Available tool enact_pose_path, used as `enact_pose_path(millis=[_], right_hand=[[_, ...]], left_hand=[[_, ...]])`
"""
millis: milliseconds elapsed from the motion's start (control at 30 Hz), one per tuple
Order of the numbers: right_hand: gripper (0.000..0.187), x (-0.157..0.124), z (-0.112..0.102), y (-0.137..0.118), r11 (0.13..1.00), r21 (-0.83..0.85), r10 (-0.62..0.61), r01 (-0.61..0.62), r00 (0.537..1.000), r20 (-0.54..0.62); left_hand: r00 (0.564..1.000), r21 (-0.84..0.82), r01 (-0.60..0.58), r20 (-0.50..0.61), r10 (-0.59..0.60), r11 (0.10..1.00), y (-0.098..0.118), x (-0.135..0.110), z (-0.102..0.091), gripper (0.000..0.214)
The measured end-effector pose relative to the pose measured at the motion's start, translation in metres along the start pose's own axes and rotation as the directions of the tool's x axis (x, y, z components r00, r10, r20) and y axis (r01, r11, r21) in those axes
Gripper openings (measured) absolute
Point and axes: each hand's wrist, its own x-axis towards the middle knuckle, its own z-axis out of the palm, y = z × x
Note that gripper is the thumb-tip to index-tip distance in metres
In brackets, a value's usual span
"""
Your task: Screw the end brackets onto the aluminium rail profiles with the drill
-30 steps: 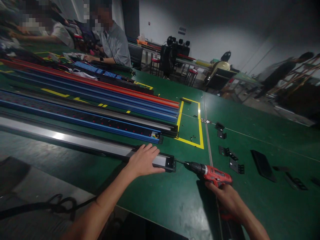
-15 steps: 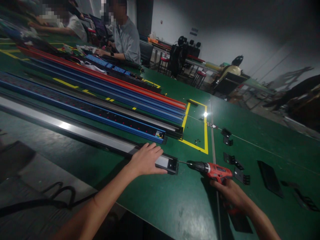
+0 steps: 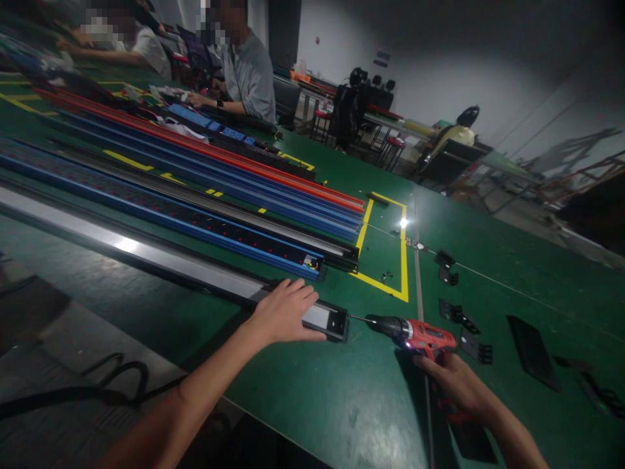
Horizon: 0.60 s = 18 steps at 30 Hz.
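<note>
A long black rail with a silver face (image 3: 195, 269) lies slantwise on the green table (image 3: 371, 404). My left hand (image 3: 286, 312) presses over it near its right end, fingers over the far edge and thumb on the near side. In my right hand (image 3: 454, 378) is a red and black cordless drill (image 3: 430, 337), held by its handle, with a small light glowing near the trigger. Its long thin bit (image 3: 361, 318) points left, and the tip meets the rail's black end cap (image 3: 340, 324). Whether a screw sits at the tip is too small to tell.
Beyond lie a blue rail with a dark, red-dotted inside (image 3: 244, 241), a black rail (image 3: 312, 242) and orange rails (image 3: 303, 179). Several black brackets (image 3: 476, 346) and a black plate (image 3: 532, 352) lie right of the drill. A co-worker (image 3: 249, 78) sits across the table.
A small light on the drill now shows lit. The view has shifted slightly; both hands and the rail keep nearly the same places.
</note>
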Motion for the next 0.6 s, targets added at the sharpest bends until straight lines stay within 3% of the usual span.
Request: enact_pose_path(millis=[267, 600], right_hand=[[0.037, -0.004, 0.002, -0.011, 0.997, -0.076, -0.012, 0.009, 1.0, -0.029], [0.039, 0.004, 0.0, 0.004, 0.998, -0.056, 0.003, -0.002, 1.0, 0.025]], left_hand=[[1.0, -0.014, -0.003, -0.019, 0.002, 1.0, 0.0, -0.001, 0.0, 0.07], [1.0, -0.01, -0.001, -0.011, 0.001, 1.0, 0.0, 0.0, -0.001, 0.074]])
